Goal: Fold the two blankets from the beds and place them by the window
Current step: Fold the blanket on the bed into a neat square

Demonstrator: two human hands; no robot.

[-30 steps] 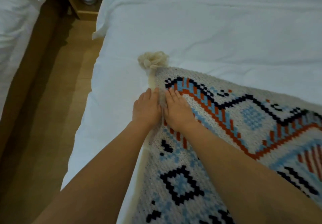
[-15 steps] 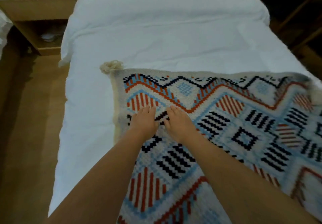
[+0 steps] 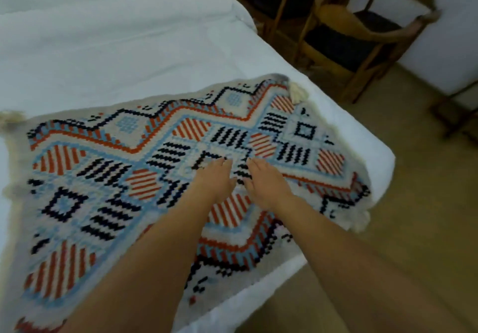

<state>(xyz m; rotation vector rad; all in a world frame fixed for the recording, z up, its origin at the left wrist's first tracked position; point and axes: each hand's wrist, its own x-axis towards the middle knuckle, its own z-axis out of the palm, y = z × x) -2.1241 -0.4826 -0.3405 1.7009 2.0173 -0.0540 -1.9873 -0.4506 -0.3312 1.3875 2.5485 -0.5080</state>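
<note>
Blanket [image 3: 103, 177], knitted, cream ground with red, blue and black geometric pattern. It lies spread flat across the near end of the bed [image 3: 129, 48], on white bedding, and its right edge reaches the mattress corner. A cream tassel [image 3: 297, 92] sits at its far right corner, a second tassel [image 3: 10, 118] at far left.

Left grip [image 3: 216, 177] and right grip [image 3: 266, 182] are both palm-down on the blanket near its middle, fingers straight and close together, pinching nothing. They lie side by side with a narrow gap between them.

A wooden chair [image 3: 362, 35] with a dark seat stands beyond the bed's right side, on the tan floor [image 3: 426, 203]. The view is somewhat blurred.
</note>
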